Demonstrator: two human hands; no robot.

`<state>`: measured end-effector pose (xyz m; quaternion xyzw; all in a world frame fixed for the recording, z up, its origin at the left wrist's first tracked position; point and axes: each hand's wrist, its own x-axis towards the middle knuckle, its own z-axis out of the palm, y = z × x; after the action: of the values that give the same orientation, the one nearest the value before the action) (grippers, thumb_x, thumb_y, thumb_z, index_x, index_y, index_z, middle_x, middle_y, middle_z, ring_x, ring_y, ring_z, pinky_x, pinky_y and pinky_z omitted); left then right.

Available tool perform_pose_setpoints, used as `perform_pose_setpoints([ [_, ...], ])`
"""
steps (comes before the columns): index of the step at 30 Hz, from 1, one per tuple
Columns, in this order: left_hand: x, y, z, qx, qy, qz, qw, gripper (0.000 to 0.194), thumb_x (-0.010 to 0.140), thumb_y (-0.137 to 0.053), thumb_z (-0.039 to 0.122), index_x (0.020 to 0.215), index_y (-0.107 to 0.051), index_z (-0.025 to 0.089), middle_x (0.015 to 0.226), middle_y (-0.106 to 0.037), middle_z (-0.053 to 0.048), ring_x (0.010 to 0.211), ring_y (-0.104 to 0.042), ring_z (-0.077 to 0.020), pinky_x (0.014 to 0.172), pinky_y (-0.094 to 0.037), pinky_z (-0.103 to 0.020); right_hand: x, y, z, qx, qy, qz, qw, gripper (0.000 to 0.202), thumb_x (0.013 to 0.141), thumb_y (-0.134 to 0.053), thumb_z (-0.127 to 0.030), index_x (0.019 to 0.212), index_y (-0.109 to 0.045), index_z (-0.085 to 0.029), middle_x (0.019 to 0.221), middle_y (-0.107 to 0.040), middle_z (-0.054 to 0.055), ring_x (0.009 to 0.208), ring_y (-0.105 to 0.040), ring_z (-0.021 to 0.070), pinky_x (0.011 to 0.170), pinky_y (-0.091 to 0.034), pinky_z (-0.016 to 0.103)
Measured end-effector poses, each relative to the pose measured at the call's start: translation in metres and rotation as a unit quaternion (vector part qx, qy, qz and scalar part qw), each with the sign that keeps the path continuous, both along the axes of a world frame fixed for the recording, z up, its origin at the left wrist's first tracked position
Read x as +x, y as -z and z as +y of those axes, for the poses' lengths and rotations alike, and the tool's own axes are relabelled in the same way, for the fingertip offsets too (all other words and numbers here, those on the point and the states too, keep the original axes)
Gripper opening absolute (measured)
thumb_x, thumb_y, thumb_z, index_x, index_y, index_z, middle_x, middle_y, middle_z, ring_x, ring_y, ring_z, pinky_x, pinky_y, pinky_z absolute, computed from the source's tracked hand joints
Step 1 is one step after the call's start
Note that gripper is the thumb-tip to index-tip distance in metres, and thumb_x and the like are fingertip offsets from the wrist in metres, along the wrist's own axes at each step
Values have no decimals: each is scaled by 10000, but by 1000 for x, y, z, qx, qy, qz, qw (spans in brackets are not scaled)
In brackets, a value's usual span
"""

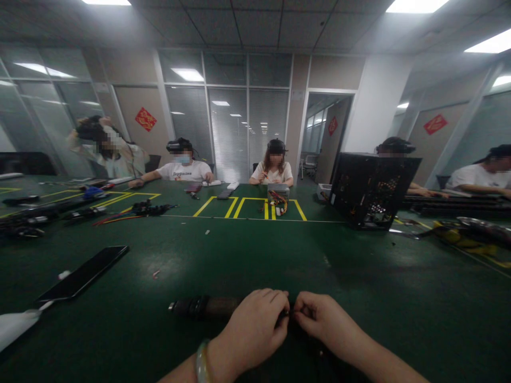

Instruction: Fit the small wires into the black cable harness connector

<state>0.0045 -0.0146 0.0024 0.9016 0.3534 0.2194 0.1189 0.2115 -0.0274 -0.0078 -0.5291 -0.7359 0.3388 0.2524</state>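
Note:
A dark, round-bodied electric screwdriver lies sideways on the green table, its metal tip pointing left. My left hand, with a pale bangle at the wrist, is closed around its right end. Close by on the right, my right hand is closed, thumb and fingertips pinching at a small dark part that I cannot make out. Only a narrow gap separates the fingers of both hands. A dark cord seems to run below my right hand.
A black phone-like slab lies at left with a white object by it. Cables lie beyond. A black computer case stands at right, a power supply at centre back. Several people sit across the green table.

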Motion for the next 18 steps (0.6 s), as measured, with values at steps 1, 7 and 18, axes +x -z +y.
perform_pose_setpoints([
  [1,0,0,0,0,-1,0,1000,152,833,-576,167,977,-565,214,1109,-624,-20,1020,-567,-208,948,-426,-369,0,0,0,0,2,-1,1000,63,828,-539,-164,774,-569,-176,597,-491,-69,538,-424,87,491,-290,171],
  [7,2,-2,0,5,6,9,1000,120,863,-565,160,971,-571,212,1119,-630,-15,1029,-573,-201,944,-428,-364,-1,1,0,1,-1,0,1000,75,838,-555,-186,767,-576,-178,598,-507,-67,535,-441,87,491,-294,172],
  [18,2,-2,1,4,8,12,1000,100,892,-547,172,974,-588,209,1129,-631,-25,1041,-577,-199,941,-432,-353,-4,-5,-4,-16,11,7,1000,93,860,-541,-201,786,-588,-170,624,-548,-49,556,-478,94,502,-314,173],
])
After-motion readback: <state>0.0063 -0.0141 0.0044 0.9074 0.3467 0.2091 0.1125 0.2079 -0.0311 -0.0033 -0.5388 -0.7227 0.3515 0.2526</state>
